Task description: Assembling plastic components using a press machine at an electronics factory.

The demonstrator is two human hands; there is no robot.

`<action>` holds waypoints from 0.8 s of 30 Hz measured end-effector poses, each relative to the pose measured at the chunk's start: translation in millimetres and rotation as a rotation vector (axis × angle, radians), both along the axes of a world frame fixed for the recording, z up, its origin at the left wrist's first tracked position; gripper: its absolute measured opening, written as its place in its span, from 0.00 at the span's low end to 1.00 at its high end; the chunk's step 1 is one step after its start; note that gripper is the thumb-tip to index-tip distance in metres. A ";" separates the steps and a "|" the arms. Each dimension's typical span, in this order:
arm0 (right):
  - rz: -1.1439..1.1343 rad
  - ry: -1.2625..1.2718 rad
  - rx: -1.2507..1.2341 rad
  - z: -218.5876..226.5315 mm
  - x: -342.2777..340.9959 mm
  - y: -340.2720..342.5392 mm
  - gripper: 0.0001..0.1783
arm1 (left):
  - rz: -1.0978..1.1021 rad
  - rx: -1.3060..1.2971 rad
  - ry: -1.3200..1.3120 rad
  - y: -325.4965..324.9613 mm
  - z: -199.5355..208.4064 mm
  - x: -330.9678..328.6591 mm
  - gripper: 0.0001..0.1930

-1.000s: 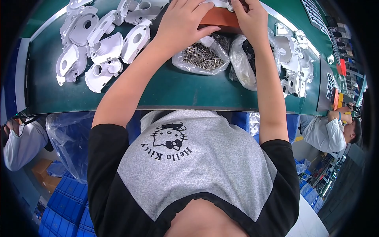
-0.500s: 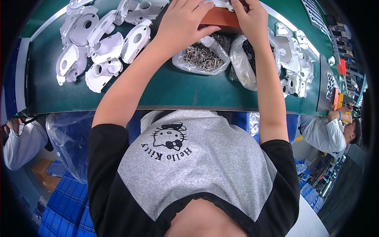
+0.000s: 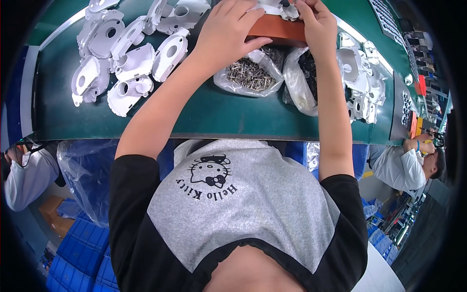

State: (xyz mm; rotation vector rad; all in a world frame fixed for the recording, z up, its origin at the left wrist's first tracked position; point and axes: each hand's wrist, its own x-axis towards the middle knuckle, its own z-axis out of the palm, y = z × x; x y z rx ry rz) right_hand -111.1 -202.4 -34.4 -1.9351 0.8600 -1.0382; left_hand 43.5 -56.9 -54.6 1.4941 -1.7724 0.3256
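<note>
Sweeping over the green bench (image 3: 219,117) first! On to white housings (image 3: 134,63), heaped left, probably for easy reach. Up to the left hand (image 3: 226,34), with thumb out along the brown block (image 3: 279,30), perhaps steadying; grip hidden, cannot tell. Down to screws (image 3: 250,75), bagged open nearby, presumably for picking. Across to the right hand (image 3: 318,29), with fingers bent, closure unclear. Lastly to the white part (image 3: 275,8), atop the block between both hands, likely raised for access.

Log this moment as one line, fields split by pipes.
left hand: at left end of brown block | right hand: at white part | grips: unclear | nearby: metal pins in clear bag
</note>
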 end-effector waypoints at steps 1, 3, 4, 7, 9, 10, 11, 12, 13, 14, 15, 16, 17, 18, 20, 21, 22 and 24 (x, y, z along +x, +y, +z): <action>0.001 -0.003 -0.006 -0.9 0.2 -1.9 0.08 | 0.005 -0.001 -0.005 -0.4 -0.9 0.0 0.28; 0.017 -0.031 0.029 -6.4 -0.4 -6.6 0.08 | -0.002 -0.059 0.011 -5.5 -7.6 1.3 0.27; 0.014 -0.029 0.043 -7.0 -0.8 -8.6 0.09 | -0.010 -0.110 0.030 -7.6 -9.9 2.4 0.26; 0.063 -0.012 0.078 -7.9 -6.4 -17.0 0.13 | 0.010 -0.075 -0.007 -9.3 -13.2 4.1 0.27; 0.067 -0.021 0.087 -7.6 -5.4 -17.0 0.13 | 0.006 -0.077 -0.001 -9.9 -13.6 4.4 0.27; 0.069 -0.028 0.099 -7.4 -4.8 -16.4 0.13 | 0.007 -0.077 -0.002 -10.0 -13.6 4.2 0.27; 0.070 -0.029 0.099 -7.4 -4.4 -17.0 0.13 | 0.007 -0.077 -0.002 -10.0 -13.6 4.2 0.27; 0.068 -0.005 0.039 -7.6 -4.0 -18.6 0.13 | 0.009 -0.077 -0.002 -9.9 -13.7 4.2 0.27; 0.065 0.019 -0.020 -7.7 -3.6 -19.5 0.13 | 0.009 -0.081 -0.005 -9.9 -13.5 4.4 0.27; 0.065 0.019 -0.020 -7.3 -3.2 -19.4 0.13 | 0.010 -0.084 -0.008 -9.8 -13.4 4.4 0.27; 0.041 0.051 -0.027 -6.4 -2.5 -19.0 0.14 | 0.011 -0.084 -0.008 -9.6 -13.2 4.3 0.27; 0.016 0.083 -0.034 -5.5 -1.8 -18.8 0.14 | 0.016 -0.084 -0.011 -9.3 -13.0 3.9 0.27; 0.016 0.083 -0.033 -4.6 -0.8 -19.1 0.14 | 0.021 -0.084 -0.013 -9.1 -12.7 3.9 0.27; 0.027 0.101 -0.025 -3.7 -0.3 -19.7 0.15 | 0.021 -0.083 -0.013 -9.2 -12.6 3.8 0.27; 0.037 0.120 -0.017 -0.3 2.2 -18.9 0.15 | 0.026 -0.083 -0.016 -9.7 -12.7 3.8 0.27; -0.001 0.164 -0.013 2.5 6.1 -16.5 0.12 | 0.026 -0.081 -0.016 -9.5 -13.2 3.6 0.27; -0.039 0.208 -0.009 4.7 8.3 -14.9 0.10 | 0.020 -0.093 0.007 -9.3 -13.8 3.1 0.27; -0.037 0.187 0.017 7.9 8.6 -13.4 0.10 | 0.016 -0.105 0.031 -9.0 -14.1 2.8 0.28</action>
